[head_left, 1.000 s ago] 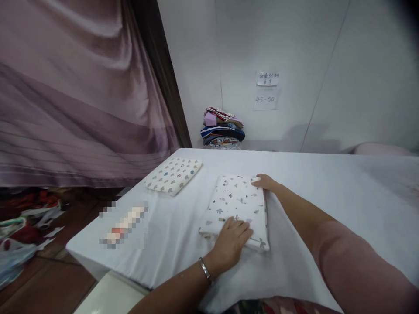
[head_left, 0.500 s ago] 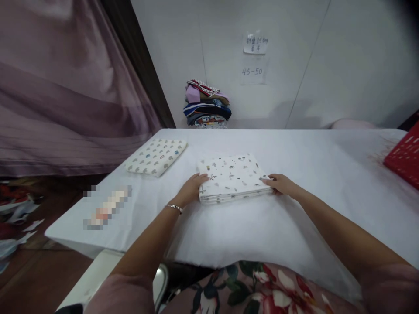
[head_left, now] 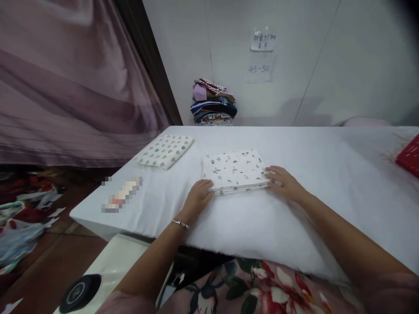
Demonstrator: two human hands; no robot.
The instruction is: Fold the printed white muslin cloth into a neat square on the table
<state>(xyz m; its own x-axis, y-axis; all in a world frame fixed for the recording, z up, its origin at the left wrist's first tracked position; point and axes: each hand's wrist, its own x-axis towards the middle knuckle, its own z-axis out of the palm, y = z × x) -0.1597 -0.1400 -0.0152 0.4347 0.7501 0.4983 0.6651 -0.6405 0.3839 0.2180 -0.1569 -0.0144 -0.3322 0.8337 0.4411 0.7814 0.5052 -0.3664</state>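
1. Touching near-left corner of the folded white plant-printed fabric (head_left: 235, 168) with left grip (head_left: 198, 196); cannot tell whether closed.
2. Touching its right edge with right grip (head_left: 285, 183), open.
3. Lying between both, on white-covered counter (head_left: 314, 161), right of folded cream grey-patterned fabric (head_left: 165, 151).

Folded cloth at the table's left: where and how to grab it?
I'd pinch the right edge of the folded cloth, coming from the right, thumb above, fingers below: it lies flat, and that edge faces the left hand.
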